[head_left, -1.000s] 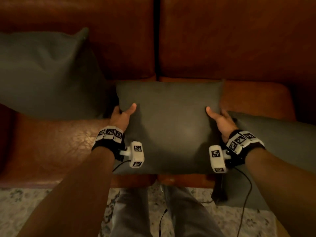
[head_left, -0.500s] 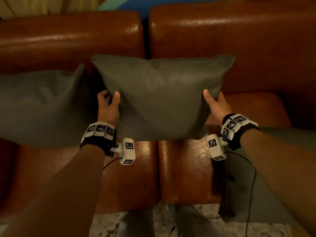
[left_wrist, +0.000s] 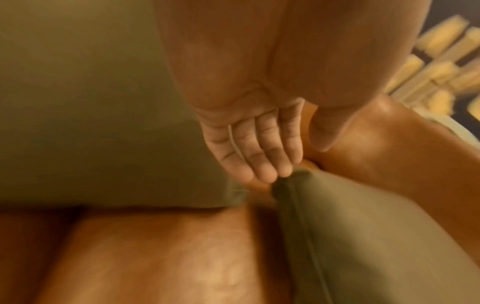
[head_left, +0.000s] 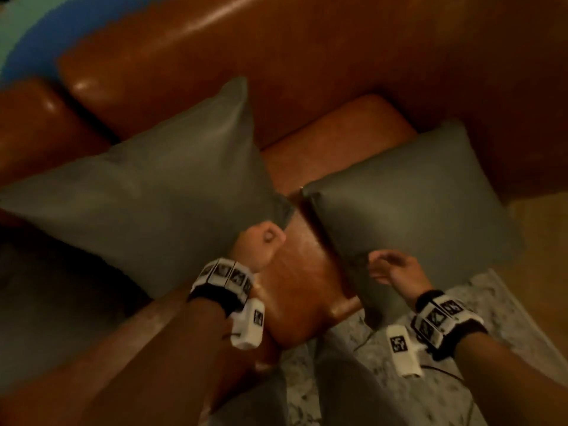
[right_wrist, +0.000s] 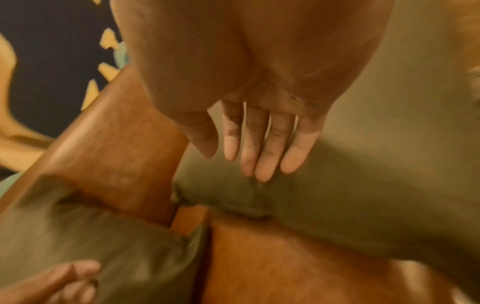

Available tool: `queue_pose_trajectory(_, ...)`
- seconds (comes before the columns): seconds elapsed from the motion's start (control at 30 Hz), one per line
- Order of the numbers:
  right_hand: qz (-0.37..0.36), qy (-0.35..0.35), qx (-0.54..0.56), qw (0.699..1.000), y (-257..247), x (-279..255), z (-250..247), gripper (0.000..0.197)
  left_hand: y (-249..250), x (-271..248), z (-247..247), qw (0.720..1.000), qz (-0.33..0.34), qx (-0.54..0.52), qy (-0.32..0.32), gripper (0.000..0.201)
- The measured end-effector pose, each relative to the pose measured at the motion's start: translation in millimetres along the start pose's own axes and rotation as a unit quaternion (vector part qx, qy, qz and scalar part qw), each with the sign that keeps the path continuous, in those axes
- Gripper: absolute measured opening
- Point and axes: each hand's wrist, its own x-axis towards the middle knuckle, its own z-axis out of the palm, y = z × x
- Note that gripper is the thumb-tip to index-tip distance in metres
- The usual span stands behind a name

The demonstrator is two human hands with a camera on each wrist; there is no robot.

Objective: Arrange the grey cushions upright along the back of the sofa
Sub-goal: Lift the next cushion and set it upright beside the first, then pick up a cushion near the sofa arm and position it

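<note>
Both hands let go of the middle cushion (head_left: pixel 159 192), which now leaned on the sofa back. The right hand (head_left: pixel 396 272) reached the next cushion (head_left: pixel 412 204).

All three views motion-blurred. Leaning grey cushion (head_left: pixel 147 192) cut off at left frame edge; its lower right corner hidden behind left hand (head_left: pixel 259 245). Flat grey cushion (head_left: pixel 412 210): near edge hidden under right hand (head_left: pixel 396 272). Whether either hand touches fabric: unclear. Sofa (head_left: pixel 276 56) cropped at top.

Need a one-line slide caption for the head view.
Both hands open beside two grey cushions on a brown leather sofa.
</note>
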Motion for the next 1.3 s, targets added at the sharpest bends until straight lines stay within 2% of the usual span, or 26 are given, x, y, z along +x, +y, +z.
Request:
queue_pose_trajectory(0.07, 0.033, 0.059, 0.012, 0.998, 28, 1, -33, 0.027, 43, 27, 18, 0.996, 0.037, 0.072, -0.025, 0.009)
queue_pose_trajectory(0.17, 0.075, 0.209, 0.001, 0.975, 57, 3, -76, 0.013, 99, 72, 42, 0.992, 0.047, 0.113, -0.012, 0.02)
queue_pose_trajectory(0.23, 0.131, 0.267, 0.064, 0.952, 71, 8, -97, 0.043, 120, 105, 55, 0.988, 0.041, 0.147, -0.012, 0.038)
queue_pose_trajectory(0.27, 0.162, 0.269, 0.128, 0.941, 76, 13, -105, 0.059, 131, 116, 62, 0.986, 0.03, 0.164, -0.025, 0.049)
queue_pose_trajectory(0.33, 0.195, 0.226, 0.242, 0.923, 87, 30, -116, 0.083, 145, 130, 76, 0.982, -0.002, 0.177, -0.059, 0.068)
queue_pose_trajectory(0.4, 0.176, 0.209, 0.299, 0.914, 105, 63, -127, 0.103, 147, 138, 89, 0.986, -0.025, 0.144, -0.082, 0.074)
queue_pose_trajectory(0.47, 0.153, 0.223, 0.292, 0.918, 99, 82, -134, 0.124, 143, 132, 94, 0.989, -0.045, 0.115, -0.075, 0.074)
queue_pose_trajectory(0.5, 0.138, 0.229, 0.27, 0.925, 85, 82, -139, 0.127, 136, 127, 95, 0.99, -0.064, 0.104, -0.068, 0.073)
queue_pose_trajectory(0.57, 0.116, 0.226, 0.2, 0.946, 46, 70, -148, 0.108, 114, 114, 99, 0.987, -0.114, 0.079, -0.08, 0.072)
queue_pose_trajectory(0.6, 0.096, 0.222, 0.167, 0.956, 34, 70, -153, 0.096, 96, 109, 103, 0.985, -0.129, 0.038, -0.108, 0.075)
queue_pose_trajectory(0.67, 0.052, 0.204, 0.114, 0.971, 13, 76, -166, 0.083, 62, 91, 116, 0.968, -0.155, 0.022, -0.195, 0.084)
queue_pose_trajectory(0.7, 0.039, 0.19, 0.093, 0.977, 4, 78, -172, 0.08, 64, 74, 121, 0.95, -0.174, 0.061, -0.253, 0.075)
queue_pose_trajectory(0.73, 0.03, 0.174, 0.079, 0.981, -1, 80, -177, 0.078, 71, 58, 123, 0.92, -0.191, 0.132, -0.316, 0.057)
queue_pose_trajectory(0.77, 0.03, 0.154, 0.067, 0.985, -4, 81, -182, 0.074, 80, 49, 124, 0.888, -0.191, 0.2, -0.368, 0.044)
queue_pose_trajectory(0.8, 0.024, 0.142, 0.061, 0.988, -4, 82, -186, 0.068, 86, 50, 124, 0.875, -0.157, 0.247, -0.387, 0.04)
queue_pose_trajectory(0.83, 0.017, 0.143, 0.058, 0.988, -2, 79, -190, 0.06, 99, 56, 123, 0.886, -0.097, 0.284, -0.353, 0.04)
queue_pose_trajectory(0.9, -0.002, 0.197, 0.074, 0.978, 17, 66, -190, 0.044, 134, 82, 114, 0.937, 0.031, 0.306, -0.165, 0.031)
queue_pose_trajectory(0.93, 0.001, 0.248, 0.083, 0.965, 32, 58, -187, 0.042, 156, 98, 109, 0.949, 0.088, 0.298, -0.062, 0.026)
queue_pose_trajectory(0.97, 0.016, 0.303, 0.088, 0.949, 47, 48, -182, 0.044, 175, 115, 104, 0.95, 0.127, 0.286, 0.005, 0.027)
queue_pose_trajectory(1.0, 0.046, 0.349, 0.09, 0.932, 68, 38, -174, 0.05, 193, 132, 100, 0.945, 0.144, 0.292, 0.026, 0.036)
queue_pose_trajectory(1.03, 0.091, 0.372, 0.101, 0.918, 86, 28, -165, 0.059, 204, 149, 97, 0.937, 0.143, 0.317, 0.019, 0.048)
queue_pose_trajectory(1.07, 0.146, 0.363, 0.131, 0.911, 106, 22, -153, 0.069, 213, 162, 97, 0.93, 0.123, 0.346, -0.004, 0.061)
queue_pose_trajectory(1.13, 0.228, 0.271, 0.273, 0.895, 131, 16, -126, 0.083, 219, 179, 100, 0.927, 0.056, 0.367, -0.06, 0.078)
queue_pose_trajectory(1.17, 0.244, 0.219, 0.348, 0.878, 135, 19, -114, 0.083, 218, 183, 103, 0.928, 0.03, 0.362, -0.08, 0.082)
queue_pose_trajectory(1.23, 0.22, 0.167, 0.427, 0.861, 127, 31, -107, 0.072, 212, 180, 105, 0.932, 0.01, 0.353, -0.086, 0.085)
queue_pose_trajectory(1.3, 0.168, 0.187, 0.435, 0.865, 110, 46, -117, 0.067, 192, 172, 99, 0.947, -0.021, 0.313, -0.076, 0.089)
